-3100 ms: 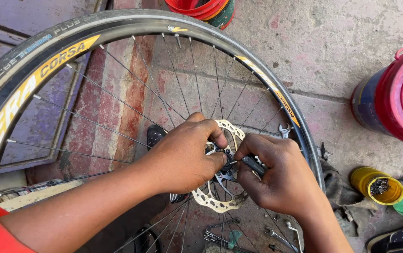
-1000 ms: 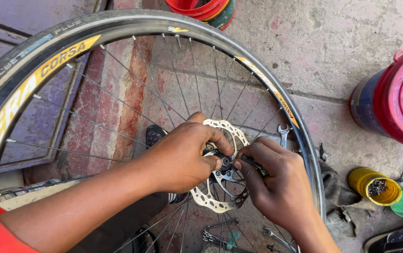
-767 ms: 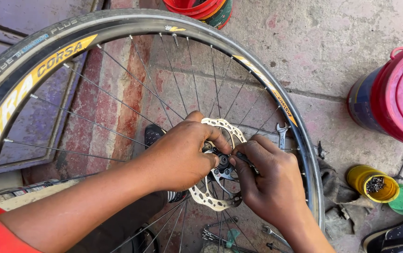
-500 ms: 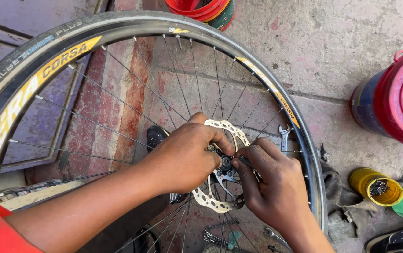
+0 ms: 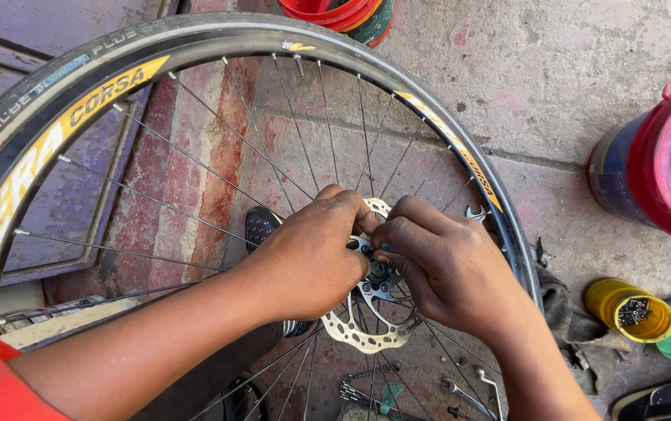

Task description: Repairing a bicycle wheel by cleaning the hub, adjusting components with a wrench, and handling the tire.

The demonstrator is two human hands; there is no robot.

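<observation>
A bicycle wheel [image 5: 195,47] stands upright, rim edge-on to the person. Both hands meet at its hub: left hand [image 5: 308,253] curled over the silver brake disc [image 5: 367,331], right hand [image 5: 444,269] pinching the hub centre. Beyond, right: a small yellow tub [image 5: 628,312], a pink-lidded bucket [image 5: 663,164].

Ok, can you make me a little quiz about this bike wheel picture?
1. True or false: both hands are at the middle of the wheel.
2. What colour is the small tub with little metal bits in it? A) blue B) yellow C) white
3. What lies on the ground under the wheel, near the bottom edge?

Key
1. True: the left hand and right hand meet at the disc.
2. B
3. Spanners.
</observation>
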